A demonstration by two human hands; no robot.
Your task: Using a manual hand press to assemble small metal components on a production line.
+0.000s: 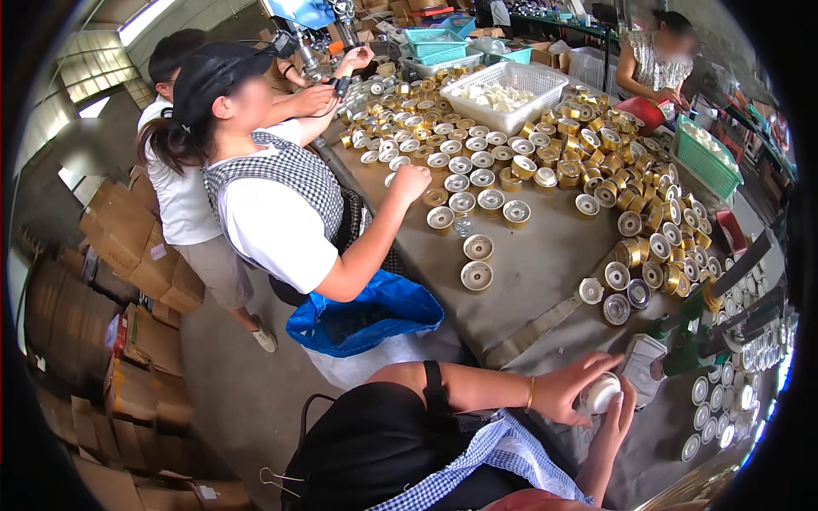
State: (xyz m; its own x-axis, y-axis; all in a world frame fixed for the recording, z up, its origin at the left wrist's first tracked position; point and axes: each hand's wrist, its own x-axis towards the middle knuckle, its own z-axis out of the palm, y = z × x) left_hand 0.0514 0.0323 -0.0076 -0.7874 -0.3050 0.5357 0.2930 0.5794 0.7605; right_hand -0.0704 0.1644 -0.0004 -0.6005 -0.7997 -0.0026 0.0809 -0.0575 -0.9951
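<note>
Item: one small round white cap-like piece (601, 393), held at the near edge of the grey worktable (545, 255), low and right of centre in the view.

Left hand (573, 385): forearm comes in from the left, roughly level, a thin bracelet (530, 393) at the wrist; the fingers are spread and curled over the top and left side of the white piece, gripping it.

Right hand (615, 426): forearm rises from the lower edge, fingers pointing up, cupped against the underside and right side of the same piece. Both hands touch it; neither is slack.

Just beside, on the table to the right: a pale flat packet (643, 364) and a dark green tool-like object (682, 358), details too small to tell.

Further out: loose gold-and-silver round tins (635, 251) in a band along the right, two single ones (477, 261) near the middle, and a dense spread (460, 157) towards the far end.

Containers: a white plastic basket (504, 89) with pale contents, a green basket (705, 160) at the right edge, teal baskets (434, 41) at the back.

Other people: one in a black cap and checked apron (273, 183) at the left side of the table, fist closed over the tins; a second close behind; a third seated at the far right corner (656, 64).

Floor, left: a blue bag (366, 311) and stacked brown cartons (128, 281).
</note>
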